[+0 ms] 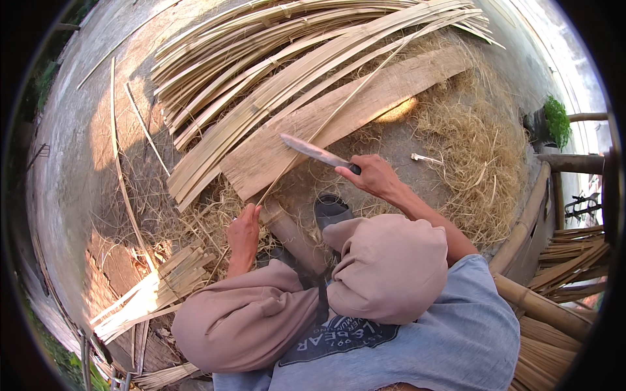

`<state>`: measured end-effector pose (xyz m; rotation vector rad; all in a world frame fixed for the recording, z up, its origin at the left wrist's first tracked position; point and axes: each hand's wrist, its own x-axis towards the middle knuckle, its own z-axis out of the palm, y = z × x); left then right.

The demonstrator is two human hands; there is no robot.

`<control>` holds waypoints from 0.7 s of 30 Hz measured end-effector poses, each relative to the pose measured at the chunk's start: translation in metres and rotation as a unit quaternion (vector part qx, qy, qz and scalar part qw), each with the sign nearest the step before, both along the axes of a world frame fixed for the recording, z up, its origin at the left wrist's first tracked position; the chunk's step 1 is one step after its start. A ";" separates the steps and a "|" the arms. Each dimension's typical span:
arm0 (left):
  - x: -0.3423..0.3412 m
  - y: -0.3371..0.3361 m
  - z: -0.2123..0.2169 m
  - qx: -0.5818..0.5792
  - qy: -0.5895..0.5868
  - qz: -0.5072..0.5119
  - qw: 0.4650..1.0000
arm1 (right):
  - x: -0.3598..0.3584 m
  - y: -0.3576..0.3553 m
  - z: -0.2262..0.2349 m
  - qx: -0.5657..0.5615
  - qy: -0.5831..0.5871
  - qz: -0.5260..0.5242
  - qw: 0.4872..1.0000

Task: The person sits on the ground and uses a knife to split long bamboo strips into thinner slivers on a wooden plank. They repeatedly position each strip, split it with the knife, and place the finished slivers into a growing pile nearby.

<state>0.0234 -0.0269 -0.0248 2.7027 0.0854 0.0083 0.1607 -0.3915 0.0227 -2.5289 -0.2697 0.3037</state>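
My left hand (244,232) is closed on the near end of a long thin bamboo strip (352,98). The strip slants up and away to the right, over a wide wooden plank (417,77) and onto the pile of slats behind it. My right hand (370,177) grips a knife (314,150) by its dark handle. The blade points left and crosses the strip above the plank; whether it touches the strip I cannot tell. The plank lies tilted across the ground in front of my knees, its near end by a piece of wood between my feet.
A large pile of split bamboo slats (261,62) lies beyond the plank. Curly shavings (479,150) heap at the right. More slats (160,287) lie at the lower left. Bamboo poles (528,221) and a potted plant (556,120) stand on the right.
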 end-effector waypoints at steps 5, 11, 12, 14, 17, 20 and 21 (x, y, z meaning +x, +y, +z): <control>-0.039 0.035 0.028 0.019 0.043 -0.006 0.999 | 0.057 -0.037 0.000 -0.043 -0.025 -0.047 0.998; -0.041 0.077 0.037 -0.027 0.113 0.020 0.993 | 0.095 -0.080 -0.014 -0.042 -0.082 -0.170 0.981; -0.044 0.079 0.036 -0.038 0.127 0.026 0.991 | 0.087 -0.070 -0.016 -0.032 -0.069 -0.151 0.986; -0.043 0.083 0.037 -0.060 0.157 0.032 0.985 | 0.039 -0.012 -0.021 0.007 -0.007 -0.069 0.998; -0.045 0.087 0.055 -0.093 0.159 0.049 0.982 | -0.002 0.023 -0.024 0.028 -0.037 0.017 0.999; -0.080 0.122 0.068 -0.094 0.202 0.055 0.973 | 0.031 0.001 -0.028 0.012 -0.036 -0.055 0.998; -0.090 0.135 0.065 -0.103 0.211 0.050 0.971 | 0.055 -0.020 -0.029 0.000 -0.029 -0.101 0.995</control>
